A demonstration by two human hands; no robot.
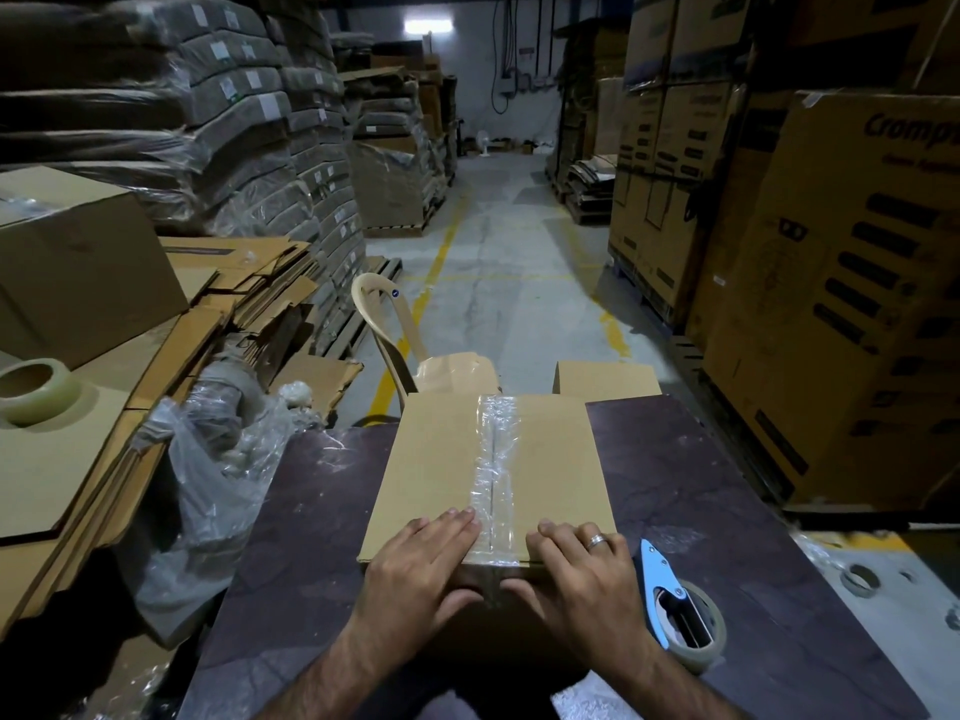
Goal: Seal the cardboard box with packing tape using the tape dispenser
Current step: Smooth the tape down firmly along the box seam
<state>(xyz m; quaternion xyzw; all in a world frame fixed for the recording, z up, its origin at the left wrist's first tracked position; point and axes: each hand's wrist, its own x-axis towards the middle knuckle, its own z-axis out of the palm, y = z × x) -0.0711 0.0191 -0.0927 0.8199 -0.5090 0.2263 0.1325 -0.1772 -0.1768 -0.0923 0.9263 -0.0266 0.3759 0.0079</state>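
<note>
A closed cardboard box point(431, 470) stands on the dark table point(727, 485) in front of me. A wrinkled strip of clear tape point(496, 459) runs along its top seam, from the far edge to the near edge. My left hand point(421, 569) lies flat on the near left of the box top, thumb down the front face. My right hand point(576, 574), with a ring, presses the near right side the same way. Both hands flank the tape end. The blue tape dispenser point(670, 605) with its roll lies on the table, right of my right hand.
A spare tape roll point(36, 389) sits on flattened cardboard at the left, beside crumpled plastic wrap point(218, 459). A beige plastic chair point(410, 345) and a small box point(605, 379) stand behind the table. Stacked cartons point(831, 304) line the right, wrapped bundles the left.
</note>
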